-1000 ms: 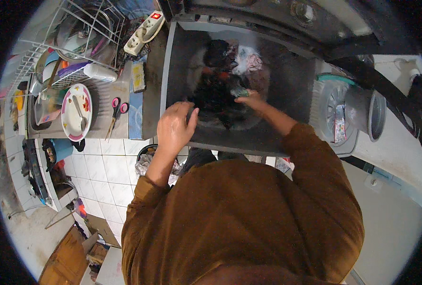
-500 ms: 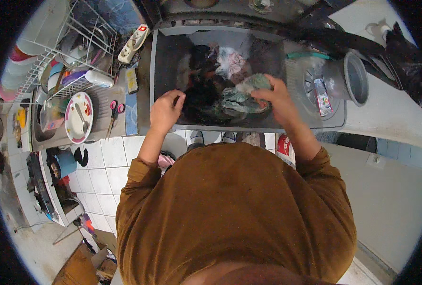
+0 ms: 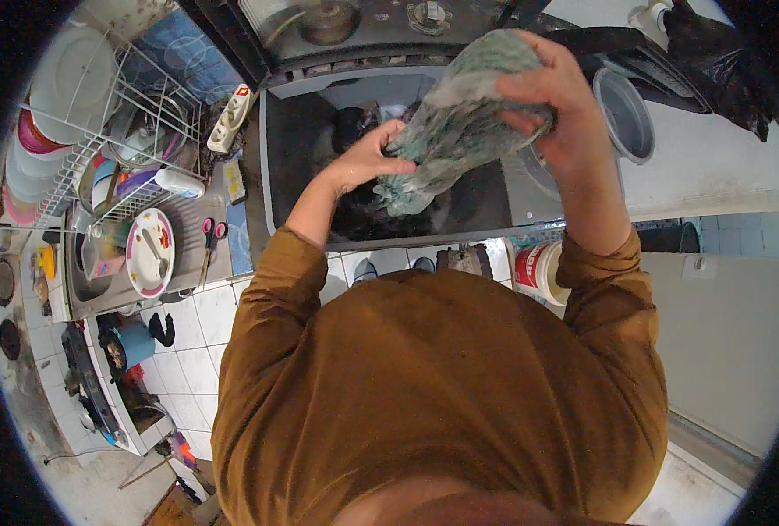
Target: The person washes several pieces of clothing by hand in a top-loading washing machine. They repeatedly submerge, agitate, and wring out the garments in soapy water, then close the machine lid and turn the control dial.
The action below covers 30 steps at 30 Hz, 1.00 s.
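A wet, crumpled grey-green cloth (image 3: 468,118) hangs slantwise above an open dark washing tub (image 3: 297,153). Its upper right part is in my right hand (image 3: 560,96), with the fingers curled round the fabric. Lower down, my left hand (image 3: 368,159) pinches the cloth's left edge between thumb and fingers. Below it, dark laundry (image 3: 354,127) lies in the tub, partly hidden by the cloth and my left hand.
To the left are a dish rack (image 3: 109,140), a power strip (image 3: 230,121), scissors (image 3: 207,245) and a plate with a spoon (image 3: 150,280). A grey basin (image 3: 622,114) stands right of the tub. A white-and-red bucket (image 3: 538,270) sits below it.
My right hand has lifted the grey-green cloth up out of the tub and away from me. My left hand has moved right, from the tub's near-left rim onto the cloth.
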Each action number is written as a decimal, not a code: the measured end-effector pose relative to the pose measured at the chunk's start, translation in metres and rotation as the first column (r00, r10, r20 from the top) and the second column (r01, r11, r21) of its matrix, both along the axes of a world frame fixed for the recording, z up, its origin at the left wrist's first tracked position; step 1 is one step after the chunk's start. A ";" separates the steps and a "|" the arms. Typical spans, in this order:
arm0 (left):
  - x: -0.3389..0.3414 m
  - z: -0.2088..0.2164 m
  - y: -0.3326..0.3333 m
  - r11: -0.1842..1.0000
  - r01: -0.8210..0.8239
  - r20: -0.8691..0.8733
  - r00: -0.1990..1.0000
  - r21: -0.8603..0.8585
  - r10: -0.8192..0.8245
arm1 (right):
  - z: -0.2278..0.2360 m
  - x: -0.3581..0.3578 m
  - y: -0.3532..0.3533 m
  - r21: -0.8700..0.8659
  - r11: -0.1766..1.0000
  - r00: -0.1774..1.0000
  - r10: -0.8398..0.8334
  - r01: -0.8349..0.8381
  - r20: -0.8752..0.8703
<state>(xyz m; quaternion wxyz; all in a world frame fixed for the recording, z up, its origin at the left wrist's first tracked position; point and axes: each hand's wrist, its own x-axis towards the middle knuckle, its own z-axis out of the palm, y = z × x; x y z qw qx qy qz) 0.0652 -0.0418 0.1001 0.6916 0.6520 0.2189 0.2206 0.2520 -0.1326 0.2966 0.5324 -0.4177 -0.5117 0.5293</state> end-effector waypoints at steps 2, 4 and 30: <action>0.005 0.004 0.011 0.999 -0.030 -0.033 0.999 -0.012 0.030 | -0.003 0.024 0.011 0.029 0.999 1.000 -0.016 0.017 -0.019; 0.001 0.014 0.023 0.997 -0.074 -0.128 0.989 0.011 0.075 | -0.004 0.037 0.019 0.036 0.999 0.998 0.008 -0.010 0.070; -0.021 0.062 0.068 0.677 -0.065 0.345 0.822 -0.733 0.453 | -0.217 0.047 0.102 -0.108 0.931 0.885 -0.288 0.348 0.365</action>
